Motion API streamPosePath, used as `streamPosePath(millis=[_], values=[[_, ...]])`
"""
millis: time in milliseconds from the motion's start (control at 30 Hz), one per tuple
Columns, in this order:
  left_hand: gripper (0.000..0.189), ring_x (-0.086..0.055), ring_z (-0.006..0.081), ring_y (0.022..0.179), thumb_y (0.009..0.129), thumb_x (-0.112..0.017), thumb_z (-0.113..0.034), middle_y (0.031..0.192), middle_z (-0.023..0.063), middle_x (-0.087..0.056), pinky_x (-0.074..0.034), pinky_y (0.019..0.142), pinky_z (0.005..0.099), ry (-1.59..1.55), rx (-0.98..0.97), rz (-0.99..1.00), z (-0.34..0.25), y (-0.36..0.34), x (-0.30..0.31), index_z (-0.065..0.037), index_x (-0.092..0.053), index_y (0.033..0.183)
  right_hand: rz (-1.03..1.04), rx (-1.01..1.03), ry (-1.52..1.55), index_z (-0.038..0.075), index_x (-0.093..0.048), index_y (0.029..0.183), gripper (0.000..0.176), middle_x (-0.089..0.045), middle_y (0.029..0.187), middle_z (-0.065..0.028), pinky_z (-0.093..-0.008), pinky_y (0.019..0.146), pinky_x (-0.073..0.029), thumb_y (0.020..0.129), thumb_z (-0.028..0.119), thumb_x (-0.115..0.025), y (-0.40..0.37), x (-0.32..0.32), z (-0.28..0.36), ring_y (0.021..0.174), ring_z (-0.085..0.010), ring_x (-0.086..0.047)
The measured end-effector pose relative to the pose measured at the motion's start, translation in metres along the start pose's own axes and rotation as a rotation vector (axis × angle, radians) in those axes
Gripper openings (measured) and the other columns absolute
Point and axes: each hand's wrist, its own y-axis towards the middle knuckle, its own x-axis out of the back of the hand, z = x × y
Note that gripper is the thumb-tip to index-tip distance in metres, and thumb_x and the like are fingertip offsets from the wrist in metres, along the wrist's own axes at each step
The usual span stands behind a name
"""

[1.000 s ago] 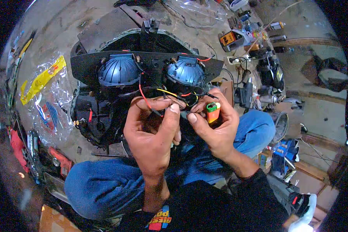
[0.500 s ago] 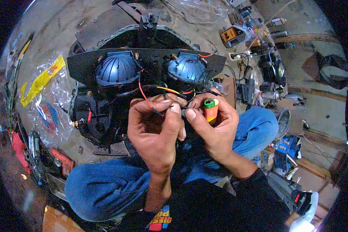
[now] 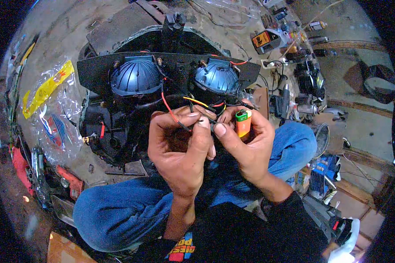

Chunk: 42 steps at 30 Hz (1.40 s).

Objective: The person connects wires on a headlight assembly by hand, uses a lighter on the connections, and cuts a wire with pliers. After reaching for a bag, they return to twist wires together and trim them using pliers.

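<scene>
Black sleeves (image 3: 289, 219) and blue jeans (image 3: 123, 210) are worn; yellow, red and blue lettering (image 3: 182, 247) is printed on black cloth.

The left hand (image 3: 180, 147) and right hand (image 3: 249, 144) are raised close together in front of the body, both in a pinching pose. The left thumb (image 3: 202, 131) points up and away from the body, its nail showing, and its tip meets the bent left index finger (image 3: 176, 119); the other left fingers curl beneath. The right thumb (image 3: 226, 135) slants inward toward the left one, their tips near each other, while the right fingers (image 3: 260, 125) curl round toward the palm. The left wrist (image 3: 183, 199) stands nearly upright; the right forearm (image 3: 276, 189) angles inward from its side
</scene>
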Motion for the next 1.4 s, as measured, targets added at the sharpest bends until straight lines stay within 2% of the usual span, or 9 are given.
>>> streamPosePath(millis=[433, 933, 1233, 1400], values=[[0.021, -0.057, 0.0087, 0.057, 0.090, -0.067, 0.009, 0.102, 0.0172, -0.067, -0.046, 0.046, 0.0222, 0.030, -0.040, 0.018, 0.004, 0.000, 0.002, -0.001, -0.056, 0.105, -0.006, -0.078, -0.019, 0.002, -0.065, 0.093, 0.016, -0.059, 0.090, 0.0010, -0.0199, 0.064, -0.047, 0.085, 0.005, -0.079, -0.001, 0.000, 0.006, 0.074, -0.0030, -0.056], [0.021, -0.059, 0.0090, 0.059, 0.090, -0.067, 0.009, 0.103, 0.0169, -0.068, -0.046, 0.048, 0.0222, 0.099, -0.097, 0.010, 0.005, 0.000, 0.002, -0.001, -0.057, 0.104, 0.003, -0.105, 0.039, 0.002, -0.057, 0.098, 0.017, -0.062, 0.080, -0.0023, -0.0246, 0.056, -0.052, 0.090, 0.000, -0.072, -0.001, -0.005, 0.013, 0.064, -0.0075, -0.062], [0.020, -0.058, 0.0086, 0.058, 0.090, -0.067, 0.010, 0.104, 0.0173, -0.068, -0.046, 0.048, 0.0222, 0.106, -0.088, 0.008, 0.004, 0.000, 0.001, -0.001, -0.057, 0.104, -0.035, -0.036, 0.017, 0.003, -0.060, 0.094, 0.017, -0.061, 0.082, 0.0014, -0.0206, 0.058, -0.047, 0.089, 0.003, -0.076, -0.001, -0.004, 0.003, 0.067, -0.0025, -0.055], [0.020, -0.057, 0.0083, 0.057, 0.090, -0.066, 0.010, 0.102, 0.0172, -0.068, -0.046, 0.048, 0.0218, 0.088, -0.063, -0.011, 0.003, -0.002, -0.001, -0.001, -0.056, 0.103, -0.029, -0.127, 0.119, 0.004, -0.061, 0.093, 0.017, -0.058, 0.081, 0.0021, -0.0203, 0.059, -0.046, 0.088, 0.005, -0.077, -0.001, -0.006, 0.014, 0.069, -0.0023, -0.052]])
